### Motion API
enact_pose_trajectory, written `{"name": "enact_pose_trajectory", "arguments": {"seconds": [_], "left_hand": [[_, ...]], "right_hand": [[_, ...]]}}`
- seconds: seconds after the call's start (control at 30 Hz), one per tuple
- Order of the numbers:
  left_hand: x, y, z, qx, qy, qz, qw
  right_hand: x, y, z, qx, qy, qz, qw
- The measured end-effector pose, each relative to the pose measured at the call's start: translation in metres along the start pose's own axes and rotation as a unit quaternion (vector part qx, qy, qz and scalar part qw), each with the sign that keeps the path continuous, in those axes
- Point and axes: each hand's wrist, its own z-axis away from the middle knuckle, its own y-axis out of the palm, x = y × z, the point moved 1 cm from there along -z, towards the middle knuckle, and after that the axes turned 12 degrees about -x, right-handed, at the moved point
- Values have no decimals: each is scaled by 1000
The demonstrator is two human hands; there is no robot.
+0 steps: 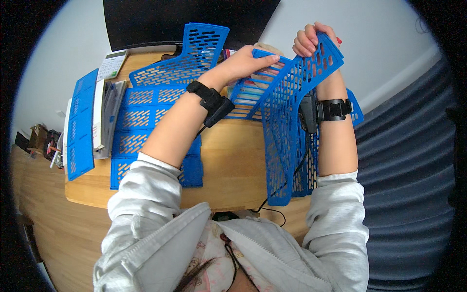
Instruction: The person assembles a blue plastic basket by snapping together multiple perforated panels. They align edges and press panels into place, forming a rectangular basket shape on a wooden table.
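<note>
Two hands hold blue perforated plastic panels above the far right part of the wooden tabletop (228,165). The right hand (311,41) has its grip clenched on the top edge of an upright panel (287,121). The left hand (248,61) grips a tilted panel (248,95) touching it. More blue panels (146,121) lie flat toward the left edge.

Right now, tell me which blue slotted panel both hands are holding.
The tall blue panel standing on edge at the right, gripped by the left hand and right hand; the other panels lie flat.
</note>
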Motion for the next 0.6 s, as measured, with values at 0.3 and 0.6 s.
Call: {"name": "enact_pose_trajectory", "arguments": {"seconds": [0.3,0.6], "left_hand": [[0,-2,-1,0,0,-11,1000],[-3,-1,1,11,2,-4,1000]], "right_hand": [[12,19,9,-81,31,113,990],[2,25,16,-139,1,35,990]]}}
